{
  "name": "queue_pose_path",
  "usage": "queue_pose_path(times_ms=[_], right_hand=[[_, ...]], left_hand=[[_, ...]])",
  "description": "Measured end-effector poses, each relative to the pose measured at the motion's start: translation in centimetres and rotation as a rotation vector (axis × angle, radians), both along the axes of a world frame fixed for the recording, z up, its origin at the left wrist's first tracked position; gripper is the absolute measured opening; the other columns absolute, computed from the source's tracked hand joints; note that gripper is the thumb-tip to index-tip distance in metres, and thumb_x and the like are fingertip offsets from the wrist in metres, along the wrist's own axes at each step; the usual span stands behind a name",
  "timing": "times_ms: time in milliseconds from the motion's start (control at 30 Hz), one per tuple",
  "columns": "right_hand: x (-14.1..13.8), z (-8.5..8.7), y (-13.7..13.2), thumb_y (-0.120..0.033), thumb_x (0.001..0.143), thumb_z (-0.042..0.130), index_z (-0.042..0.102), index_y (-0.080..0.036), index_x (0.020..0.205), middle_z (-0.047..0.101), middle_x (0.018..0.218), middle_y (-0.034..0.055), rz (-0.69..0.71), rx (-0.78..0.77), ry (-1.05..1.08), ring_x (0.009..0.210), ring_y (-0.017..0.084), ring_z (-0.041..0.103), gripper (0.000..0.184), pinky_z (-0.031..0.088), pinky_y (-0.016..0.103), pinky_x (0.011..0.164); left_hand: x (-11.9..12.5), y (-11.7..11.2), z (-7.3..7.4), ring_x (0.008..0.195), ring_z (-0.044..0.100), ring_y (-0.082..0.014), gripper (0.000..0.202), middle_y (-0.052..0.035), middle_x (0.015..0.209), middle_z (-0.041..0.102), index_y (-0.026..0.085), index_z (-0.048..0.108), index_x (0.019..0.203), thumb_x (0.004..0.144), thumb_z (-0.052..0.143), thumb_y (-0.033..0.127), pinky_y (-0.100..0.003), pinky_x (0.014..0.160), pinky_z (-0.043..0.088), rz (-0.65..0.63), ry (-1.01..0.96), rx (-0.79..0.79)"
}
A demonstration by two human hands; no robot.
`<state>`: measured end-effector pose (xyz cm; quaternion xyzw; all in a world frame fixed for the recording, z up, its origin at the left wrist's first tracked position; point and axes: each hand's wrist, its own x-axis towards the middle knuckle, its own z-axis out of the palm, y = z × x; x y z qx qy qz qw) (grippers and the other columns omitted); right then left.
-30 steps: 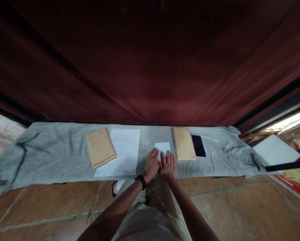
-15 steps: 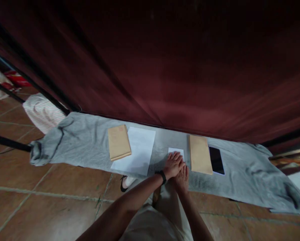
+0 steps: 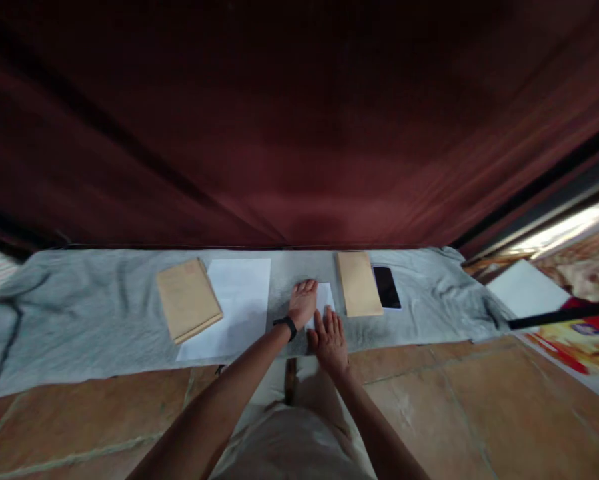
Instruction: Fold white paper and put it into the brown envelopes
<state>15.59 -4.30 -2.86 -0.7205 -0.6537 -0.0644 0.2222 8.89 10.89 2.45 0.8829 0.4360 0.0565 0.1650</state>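
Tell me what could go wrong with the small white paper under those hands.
1. The grey cloth is wrinkled, so the small white paper may crease crookedly under the left hand and right hand.
2. A sweeping press might nudge the brown envelope lying close beside it.

Readable text: none anywhere in view.
Small white paper [image 3: 325, 293] under the left hand [image 3: 302, 301]: its bare part shows only plain white.
Brown envelope stack [image 3: 188, 308], at 9 o'clock from that paper: faint reddish print on the top face, too blurred to read.
Phone [image 3: 386, 287], at 2 o'clock: dark screen.
Colourful poster [image 3: 574, 350], on the floor at 3 o'clock: red, yellow and blue printing, lettering too small to tell.
Black wristband [image 3: 286, 326]: nothing legible on it.
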Motion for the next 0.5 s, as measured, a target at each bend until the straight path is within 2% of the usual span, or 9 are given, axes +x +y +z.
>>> queue_pose_path(times_ms=[133,267,400,500], right_hand=[[0.0,0.4,0.1,-0.038,0.102,0.049,0.041,-0.017,0.154,0.032,0.162,0.0212,-0.03,-0.043,-0.006,0.147,0.036,0.035,0.057,0.036,0.053,0.114],[0.0,0.6,0.1,-0.038,0.101,0.051,0.041,-0.019,0.154,0.033,0.162,0.0192,-0.032,-0.048,0.019,0.148,0.035,0.035,0.057,0.036,0.053,0.115],[0.1,0.8,-0.1,-0.035,0.102,0.05,0.045,-0.018,0.152,0.036,0.161,0.0184,-0.011,-0.044,0.082,0.148,0.034,0.035,0.053,0.034,0.054,0.117],[0.6,0.9,-0.3,-0.032,0.103,0.045,0.041,-0.02,0.153,0.039,0.16,0.0155,-0.001,-0.005,0.226,0.148,0.029,0.035,0.052,0.035,0.051,0.118]], left_hand=[[1.5,1.3,0.9,0.126,0.05,-0.0307,0.033,-0.0171,0.128,0.061,0.013,0.062,0.122,0.093,0.045,0.014,-0.046,0.108,0.035,0.017,0.004,-0.023],[2.2,2.4,1.6,0.125,0.05,-0.0312,0.027,-0.0164,0.126,0.062,0.015,0.065,0.114,0.088,0.056,0.017,-0.045,0.108,0.034,0.057,-0.017,-0.073],[2.1,3.7,2.0,0.119,0.054,-0.0303,0.02,-0.0134,0.117,0.066,0.017,0.068,0.1,0.081,0.062,0.015,-0.044,0.104,0.037,0.122,-0.064,-0.167],[1.5,4.6,2.5,0.106,0.06,-0.0265,0.014,-0.0085,0.102,0.07,0.019,0.068,0.086,0.077,0.06,0.012,-0.04,0.096,0.041,0.132,-0.141,-0.273]])
